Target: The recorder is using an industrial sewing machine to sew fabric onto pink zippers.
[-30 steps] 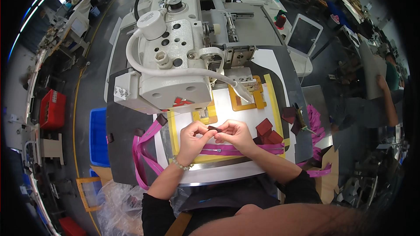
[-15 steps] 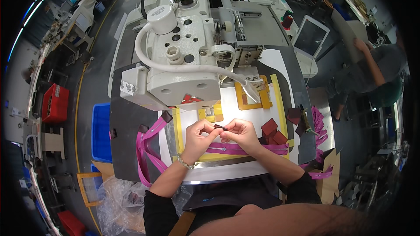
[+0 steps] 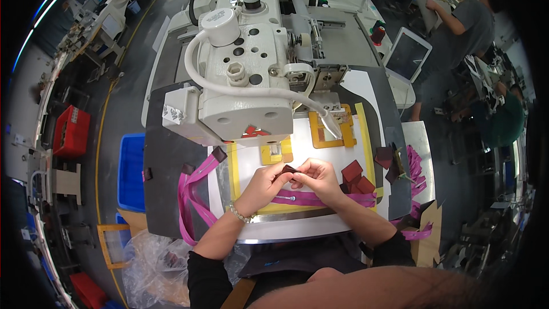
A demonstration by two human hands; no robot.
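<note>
My left hand (image 3: pixel 262 187) and my right hand (image 3: pixel 321 182) meet over the white work plate (image 3: pixel 300 151). Both pinch a small dark patch (image 3: pixel 290 169), folded or bent between thumbs and fingertips; its lower part is hidden by my fingers. Just below my hands, a magenta zipper (image 3: pixel 311 199) with a silver slider lies across the plate, apart from the patch. Several dark red patches (image 3: pixel 356 177) are piled to the right of my right hand. Another magenta zipper strip (image 3: pixel 186 197) with dark patches on its ends is looped at the left.
A large white sewing machine (image 3: pixel 246 109) stands ahead, close beyond my hands. Yellow frames (image 3: pixel 333 128) lie under its head. To the right are more magenta zippers (image 3: pixel 416 171) and a cardboard box (image 3: pixel 429 232). A blue bin (image 3: pixel 131 171) is at the left. A co-worker (image 3: pixel 466 26) stands far right.
The dark patch has turned in my fingers and shows more of its face. My hands have hardly shifted. At the far right, the co-worker stands more upright, holding a grey panel higher.
</note>
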